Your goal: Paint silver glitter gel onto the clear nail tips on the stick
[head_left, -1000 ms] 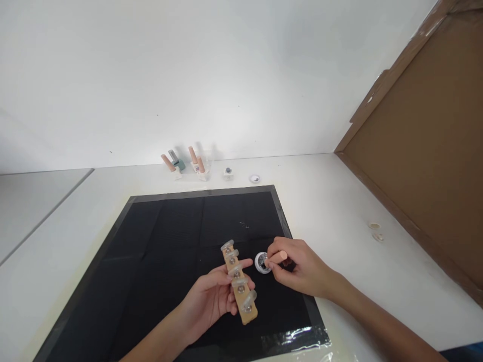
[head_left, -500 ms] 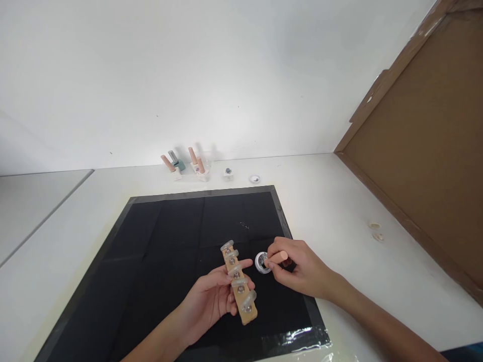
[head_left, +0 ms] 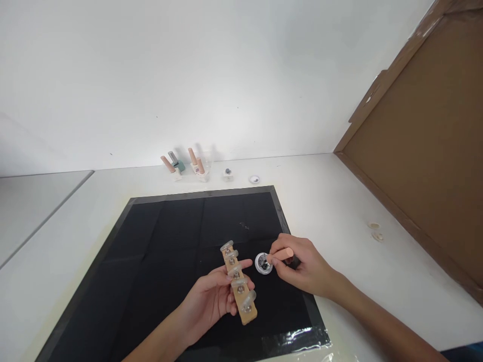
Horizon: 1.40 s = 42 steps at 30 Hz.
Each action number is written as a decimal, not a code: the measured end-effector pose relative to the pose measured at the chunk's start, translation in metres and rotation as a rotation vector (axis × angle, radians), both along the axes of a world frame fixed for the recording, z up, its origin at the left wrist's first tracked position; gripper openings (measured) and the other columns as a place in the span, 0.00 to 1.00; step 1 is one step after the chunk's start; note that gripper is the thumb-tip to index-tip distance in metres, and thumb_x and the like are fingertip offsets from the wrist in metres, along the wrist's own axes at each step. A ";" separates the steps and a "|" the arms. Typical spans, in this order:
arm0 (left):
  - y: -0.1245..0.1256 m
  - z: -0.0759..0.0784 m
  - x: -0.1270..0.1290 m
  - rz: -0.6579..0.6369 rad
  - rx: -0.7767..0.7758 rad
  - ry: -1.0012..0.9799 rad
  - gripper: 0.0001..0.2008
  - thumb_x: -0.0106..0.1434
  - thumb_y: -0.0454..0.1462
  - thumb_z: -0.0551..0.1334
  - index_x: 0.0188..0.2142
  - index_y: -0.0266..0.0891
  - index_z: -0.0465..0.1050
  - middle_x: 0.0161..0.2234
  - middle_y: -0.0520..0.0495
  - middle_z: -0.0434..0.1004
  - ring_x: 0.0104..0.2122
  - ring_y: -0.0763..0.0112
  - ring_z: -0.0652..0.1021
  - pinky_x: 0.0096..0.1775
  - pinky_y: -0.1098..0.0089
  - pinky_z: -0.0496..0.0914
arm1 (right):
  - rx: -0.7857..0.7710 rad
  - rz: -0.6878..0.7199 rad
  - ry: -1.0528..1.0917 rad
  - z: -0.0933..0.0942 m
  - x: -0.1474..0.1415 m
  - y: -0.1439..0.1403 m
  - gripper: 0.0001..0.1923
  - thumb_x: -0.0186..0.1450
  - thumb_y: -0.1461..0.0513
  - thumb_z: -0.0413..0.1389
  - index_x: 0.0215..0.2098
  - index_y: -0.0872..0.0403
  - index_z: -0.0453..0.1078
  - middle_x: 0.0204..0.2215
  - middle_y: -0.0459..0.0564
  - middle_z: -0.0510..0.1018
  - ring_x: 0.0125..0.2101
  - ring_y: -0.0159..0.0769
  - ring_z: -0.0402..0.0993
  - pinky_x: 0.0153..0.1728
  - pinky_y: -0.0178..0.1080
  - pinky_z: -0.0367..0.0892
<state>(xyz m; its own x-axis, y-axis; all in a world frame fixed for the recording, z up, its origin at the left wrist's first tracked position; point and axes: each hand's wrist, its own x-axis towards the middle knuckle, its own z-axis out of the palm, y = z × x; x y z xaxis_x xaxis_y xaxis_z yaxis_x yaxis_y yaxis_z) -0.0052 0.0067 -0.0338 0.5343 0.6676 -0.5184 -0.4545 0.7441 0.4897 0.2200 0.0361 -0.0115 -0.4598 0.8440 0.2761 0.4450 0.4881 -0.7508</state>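
A narrow wooden strip [head_left: 240,284] carrying a row of clear false nail tips, each with a small dark dot at its middle, is held in the left hand [head_left: 211,300] below the centre of the frame, the fingers curled around it from the left and the thumb laid across its upper part. Just to the right of the strip, a small round white jar [head_left: 263,263] with dark, glittery contents is seen resting on the black mat [head_left: 158,251]. A peach-coloured applicator stick [head_left: 282,254] is pinched between the thumb and fingers of the right hand [head_left: 302,266], with its tip placed at or in the jar; whether the tip touches the contents cannot be told. The two hands are kept apart, with the jar between them. The mat is spread over a white table [head_left: 339,211], and its lower right corner is taped down with clear film. At the far edge of the table, above the mat, a few nail polish bottles [head_left: 184,165] and two tiny jars [head_left: 241,176] are lined up against the white wall. A brown cardboard panel [head_left: 426,141] is seen leaning at the right of the frame.
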 end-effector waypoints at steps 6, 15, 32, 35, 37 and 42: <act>0.001 -0.001 0.000 0.006 -0.004 -0.001 0.24 0.56 0.30 0.59 0.53 0.24 0.67 0.31 0.38 0.79 0.22 0.74 0.74 0.22 0.76 0.67 | -0.015 -0.025 0.007 0.000 0.001 0.000 0.04 0.61 0.68 0.52 0.29 0.53 0.64 0.23 0.43 0.68 0.20 0.26 0.60 0.20 0.30 0.56; 0.001 0.000 0.001 0.010 -0.007 -0.001 0.23 0.56 0.31 0.59 0.51 0.24 0.69 0.31 0.38 0.79 0.21 0.74 0.74 0.21 0.77 0.67 | -0.033 -0.057 0.010 -0.002 0.002 0.002 0.05 0.61 0.68 0.52 0.28 0.53 0.63 0.24 0.44 0.69 0.20 0.27 0.60 0.21 0.31 0.57; 0.000 0.001 0.001 0.005 0.010 0.018 0.24 0.55 0.30 0.58 0.53 0.24 0.68 0.31 0.38 0.79 0.21 0.75 0.73 0.22 0.76 0.68 | -0.063 -0.060 -0.002 0.000 0.001 0.002 0.05 0.61 0.68 0.52 0.29 0.53 0.64 0.24 0.43 0.69 0.20 0.27 0.60 0.22 0.31 0.57; -0.001 0.000 0.000 -0.006 0.023 0.024 0.24 0.54 0.29 0.58 0.53 0.24 0.68 0.31 0.39 0.79 0.21 0.76 0.72 0.22 0.76 0.68 | -0.136 -0.052 0.065 0.002 0.002 0.001 0.04 0.61 0.67 0.53 0.29 0.53 0.64 0.24 0.44 0.70 0.21 0.27 0.59 0.22 0.32 0.57; -0.001 0.001 0.000 -0.022 0.037 0.039 0.24 0.54 0.29 0.59 0.52 0.25 0.68 0.32 0.40 0.79 0.21 0.76 0.72 0.23 0.76 0.68 | -0.222 -0.034 0.146 0.004 0.003 0.001 0.04 0.62 0.66 0.53 0.29 0.54 0.66 0.25 0.44 0.70 0.21 0.27 0.59 0.22 0.31 0.57; -0.004 0.008 0.005 -0.097 0.087 0.145 0.23 0.57 0.30 0.62 0.53 0.29 0.67 0.33 0.42 0.78 0.24 0.75 0.74 0.24 0.76 0.70 | -0.437 0.030 0.383 0.006 0.006 0.002 0.06 0.64 0.61 0.55 0.30 0.55 0.68 0.29 0.46 0.71 0.23 0.26 0.63 0.23 0.31 0.59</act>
